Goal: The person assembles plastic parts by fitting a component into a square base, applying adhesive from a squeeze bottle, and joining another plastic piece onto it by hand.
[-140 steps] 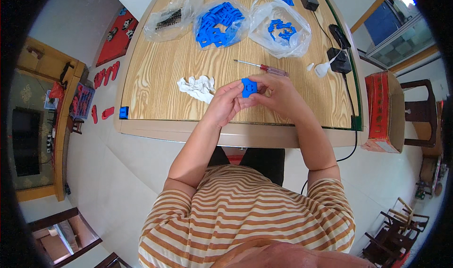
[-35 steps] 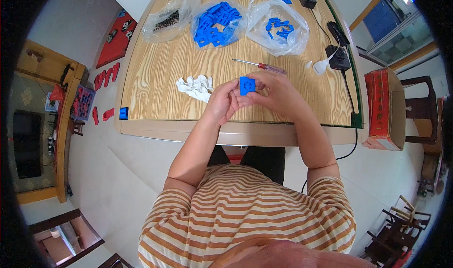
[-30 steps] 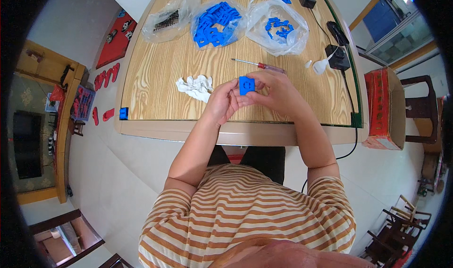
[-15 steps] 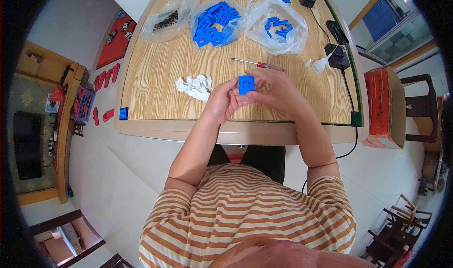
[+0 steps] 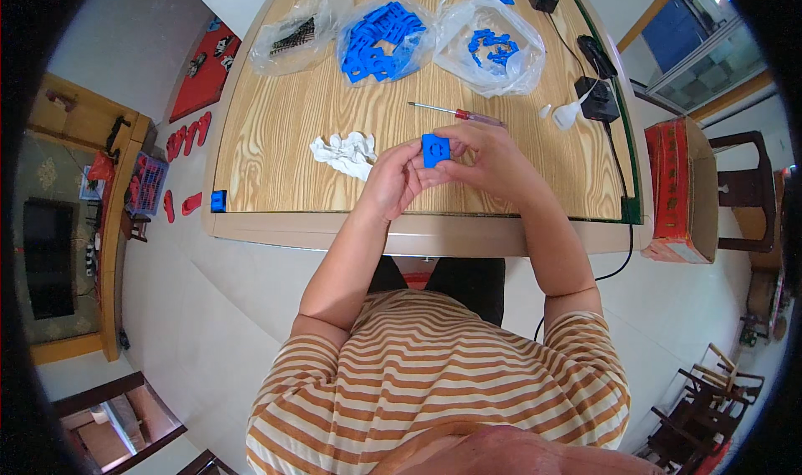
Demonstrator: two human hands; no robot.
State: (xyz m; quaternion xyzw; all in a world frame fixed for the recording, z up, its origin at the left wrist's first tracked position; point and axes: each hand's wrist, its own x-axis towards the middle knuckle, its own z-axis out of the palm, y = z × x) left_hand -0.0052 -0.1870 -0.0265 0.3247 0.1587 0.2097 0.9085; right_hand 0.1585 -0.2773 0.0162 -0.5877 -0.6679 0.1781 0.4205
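Blue block (image 5: 435, 150) raised slightly, both hands' fingers (image 5: 415, 164) still pinching it

head view, looking down, table (image 5: 284, 174) close

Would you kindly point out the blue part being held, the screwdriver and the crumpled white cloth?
blue part (image 5: 435, 150), head view, middle of its square face.
screwdriver (image 5: 469, 116), head view, on the red handle.
white cloth (image 5: 346, 152), head view, middle of the crumpled heap.
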